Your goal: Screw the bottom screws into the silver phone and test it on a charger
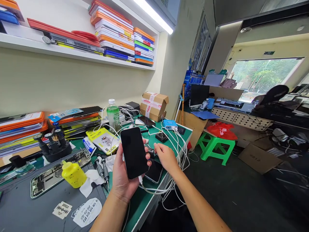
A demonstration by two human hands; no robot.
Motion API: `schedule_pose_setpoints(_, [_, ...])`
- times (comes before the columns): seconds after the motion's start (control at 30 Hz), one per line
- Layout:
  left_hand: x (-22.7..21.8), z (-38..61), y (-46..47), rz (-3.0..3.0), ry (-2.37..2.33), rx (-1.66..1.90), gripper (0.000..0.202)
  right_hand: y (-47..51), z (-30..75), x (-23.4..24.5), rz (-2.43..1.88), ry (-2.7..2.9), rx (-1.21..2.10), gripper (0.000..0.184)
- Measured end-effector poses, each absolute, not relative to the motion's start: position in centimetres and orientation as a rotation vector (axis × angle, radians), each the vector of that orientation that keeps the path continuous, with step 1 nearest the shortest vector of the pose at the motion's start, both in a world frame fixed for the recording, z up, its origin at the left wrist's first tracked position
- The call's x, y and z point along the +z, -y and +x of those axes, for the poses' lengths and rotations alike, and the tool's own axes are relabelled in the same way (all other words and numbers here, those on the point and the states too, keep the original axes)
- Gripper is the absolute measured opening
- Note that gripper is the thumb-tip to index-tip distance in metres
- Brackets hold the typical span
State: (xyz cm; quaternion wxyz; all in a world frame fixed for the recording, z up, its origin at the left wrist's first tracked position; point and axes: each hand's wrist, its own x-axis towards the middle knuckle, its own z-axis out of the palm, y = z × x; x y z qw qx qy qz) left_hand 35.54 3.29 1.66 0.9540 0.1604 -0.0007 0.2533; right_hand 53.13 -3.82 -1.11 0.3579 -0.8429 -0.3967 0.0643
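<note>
My left hand [122, 175] holds a black smartphone [133, 152] upright, its dark screen facing me, with a white cable [140, 179] plugged into its bottom end. My right hand [165, 156] rests on the green bench mat [142, 196] just right of the phone, fingers curled near a small dark tool or connector; what it grips, if anything, I cannot tell. A second dark phone [154, 172] lies flat on the mat under and between both hands.
A yellow squeeze bottle [72, 174], an opened phone chassis [55, 174], screwdrivers [102, 169], a green drink bottle [113, 114], a cardboard box [154, 105], a blue charger hub [169, 124] and tangled white cables crowd the bench. A green stool [216, 146] stands on the floor to the right.
</note>
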Motion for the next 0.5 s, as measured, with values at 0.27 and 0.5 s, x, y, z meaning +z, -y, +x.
schedule_pose_setpoints(0.27, [1.93, 35.65, -3.06, 0.332, 0.019, 0.528, 0.065, 3.77, 53.12, -1.02, -2.178, 1.027, 0.165, 0.049])
schedule_pose_setpoints(0.5, [1.98, 35.50, -2.79, 0.343, -0.020, 0.524, 0.067, 3.87, 52.95, -1.05, -2.194, 1.016, 0.164, 0.050])
